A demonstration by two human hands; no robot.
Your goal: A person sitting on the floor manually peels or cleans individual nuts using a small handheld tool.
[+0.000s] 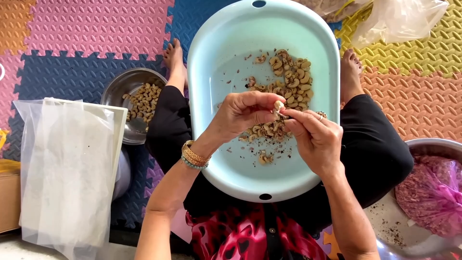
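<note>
A pale blue oval basin [216, 72] rests on my lap and holds a heap of cashew nuts [288, 79] with brown skin flakes around them. Over the basin's middle, my left hand [243, 113] pinches a single pale cashew nut [278, 105] between thumb and fingers. My right hand [313, 135] meets it from the right, fingertips pressed against the same nut. A small thin tool seems to lie under my right fingers, mostly hidden. Gold and bead bracelets [193, 156] circle my left wrist.
A steel bowl [120, 89] with peeled cashews stands at my left knee. A clear plastic bag [67, 168] drapes a white container at left. A large steel pan [409, 226] with a pink bag [433, 192] is at right. Coloured foam mats [96, 29] cover the floor.
</note>
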